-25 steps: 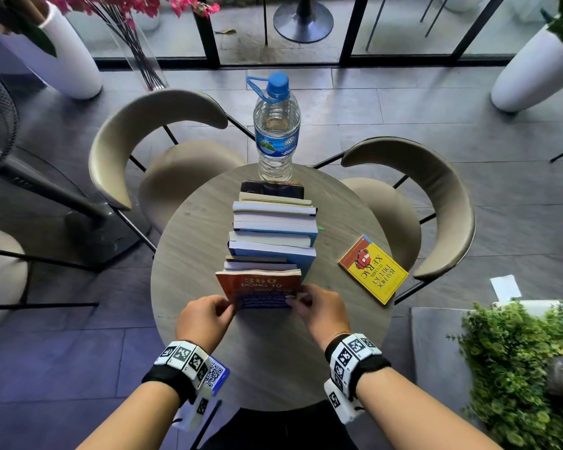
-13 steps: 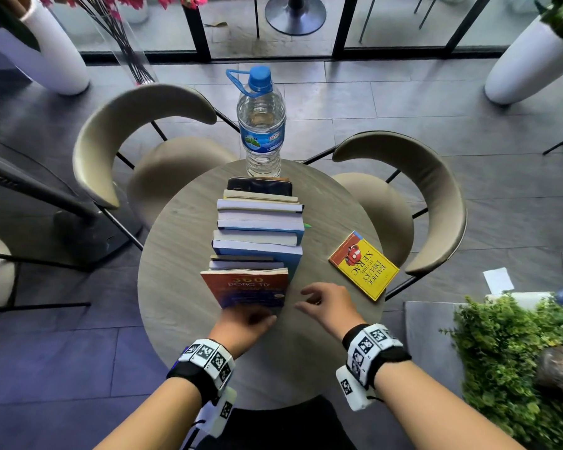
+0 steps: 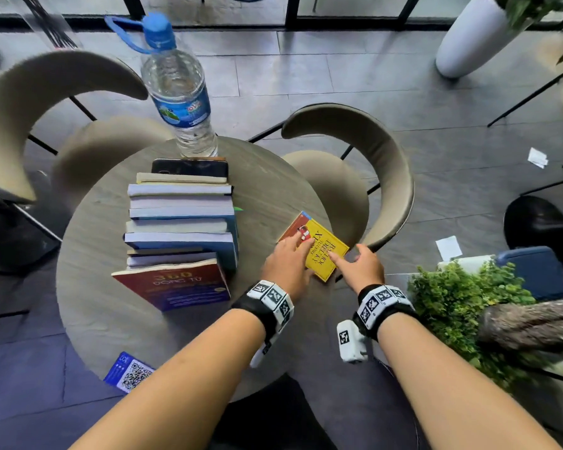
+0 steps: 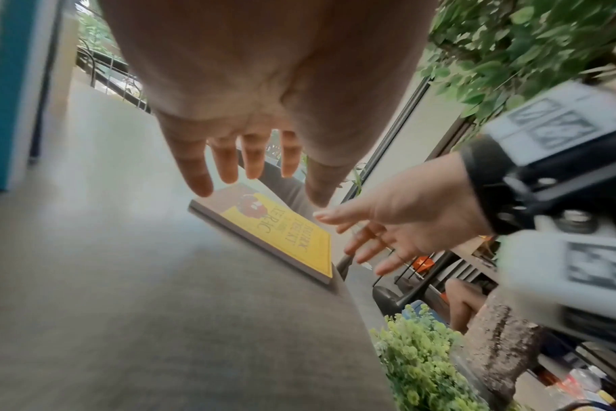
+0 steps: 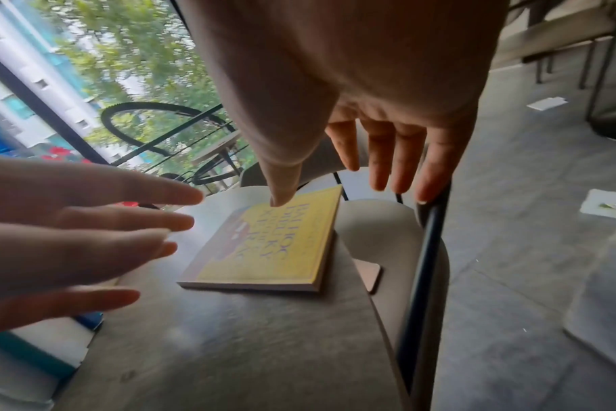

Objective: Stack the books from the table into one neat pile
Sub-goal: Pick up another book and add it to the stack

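A tall pile of books [image 3: 179, 228] stands on the round table [image 3: 104, 326], topped by a red and blue book [image 3: 176, 284]. One yellow book [image 3: 325, 254] lies flat near the table's right edge, also in the left wrist view [image 4: 285, 236] and the right wrist view [image 5: 275, 244]. My left hand [image 3: 298, 246] hovers over its left half with fingers spread [image 4: 257, 178]. My right hand [image 3: 348, 254] is at its right near corner, fingers straight [image 5: 334, 180], with its thumb tip at the cover. Neither hand holds anything.
A water bottle [image 3: 179, 95] and a dark phone [image 3: 192, 167] sit behind the pile. Two curved beige chairs [image 3: 381, 177] [image 3: 46, 99] ring the table's far side. A leafy plant [image 3: 462, 306] stands close on the right. A QR card [image 3: 129, 375] hangs at the table's near edge.
Both hands left the top book of the pile and moved right to the yellow book. The view has shifted right and closer.
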### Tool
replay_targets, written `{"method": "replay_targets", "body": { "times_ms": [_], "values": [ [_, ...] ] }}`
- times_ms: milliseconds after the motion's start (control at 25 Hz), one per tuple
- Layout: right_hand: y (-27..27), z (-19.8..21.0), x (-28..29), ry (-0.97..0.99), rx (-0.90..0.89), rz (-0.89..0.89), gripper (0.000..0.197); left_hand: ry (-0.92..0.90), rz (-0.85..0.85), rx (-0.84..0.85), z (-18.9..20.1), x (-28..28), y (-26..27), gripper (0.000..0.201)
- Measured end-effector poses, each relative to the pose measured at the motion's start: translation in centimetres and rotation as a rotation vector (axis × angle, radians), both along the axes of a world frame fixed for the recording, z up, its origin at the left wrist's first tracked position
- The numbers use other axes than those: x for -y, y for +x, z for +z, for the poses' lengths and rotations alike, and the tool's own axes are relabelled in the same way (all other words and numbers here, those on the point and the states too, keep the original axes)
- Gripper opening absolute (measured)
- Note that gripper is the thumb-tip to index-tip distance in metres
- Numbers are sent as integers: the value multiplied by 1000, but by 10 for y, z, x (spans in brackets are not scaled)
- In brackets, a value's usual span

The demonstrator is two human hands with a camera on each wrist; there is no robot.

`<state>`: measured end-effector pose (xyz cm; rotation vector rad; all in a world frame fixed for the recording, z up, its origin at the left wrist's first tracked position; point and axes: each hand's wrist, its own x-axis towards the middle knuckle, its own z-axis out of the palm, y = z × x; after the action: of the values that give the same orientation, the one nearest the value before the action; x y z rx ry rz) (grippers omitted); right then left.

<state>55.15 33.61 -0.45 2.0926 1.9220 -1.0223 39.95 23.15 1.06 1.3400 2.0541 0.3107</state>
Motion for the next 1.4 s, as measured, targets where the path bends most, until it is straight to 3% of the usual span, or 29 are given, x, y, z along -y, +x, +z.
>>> {"method": "replay_targets", "body": {
  "times_ms": [200,400,560,640,720,840,920,1200,1400],
  "values": [
    [3,-21,4,-15,-132,-62,37,-16,-224,-314,-26,-42,-11,90],
    [0,-36,10,37,-228,-182,42,-17,-331,-397,-37,-52,-19,96],
    [2,-24,9,79,-302,-177,29,-36,-361,-426,-36,-55,-22,113],
    [5,-17,8,67,-409,-154,25,-29,-363,-428,-33,-54,-20,109],
    [5,-6,8,47,-465,-110,21,74,-312,-387,-28,-49,-20,90],
    [9,19,6,38,-484,30,20,288,-177,-238,-14,-35,-23,41],
    [16,37,3,34,-463,138,20,349,-81,-84,-5,-22,-19,28],
    [7,87,22,31,-380,565,21,369,154,382,21,69,-10,21],
    [-26,80,62,-86,-429,742,19,376,432,482,29,159,-22,27]
  ]
}}
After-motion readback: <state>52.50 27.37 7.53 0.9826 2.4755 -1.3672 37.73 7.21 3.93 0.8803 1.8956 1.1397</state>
